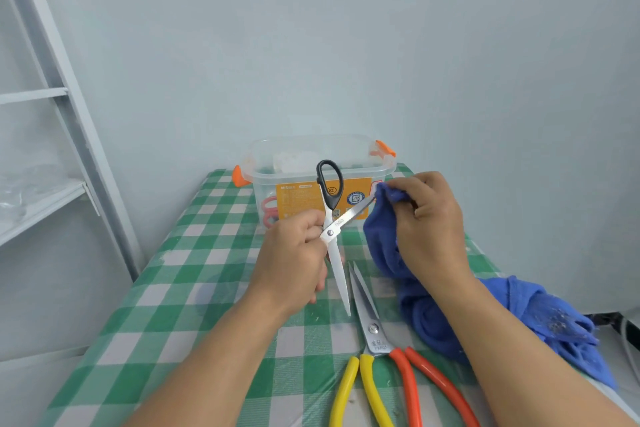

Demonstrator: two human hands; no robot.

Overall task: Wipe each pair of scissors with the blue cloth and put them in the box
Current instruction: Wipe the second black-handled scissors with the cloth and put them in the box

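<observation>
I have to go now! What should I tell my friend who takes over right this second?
Left hand grips the black-handled scissors, blades open, above the table.
Right hand pinches the blue cloth round one blade tip.
Box stands open at the back; pink-handled scissors show through its wall, so seemingly done.
Yellow- and orange-handled scissors, perhaps two pairs stacked, lie on the table beside the cloth.
Left: finish wiping the black pair, box it, then wipe and box the rest.

Checked tablecloth (173,288) and metal shelving (41,92) suggest a home.
</observation>
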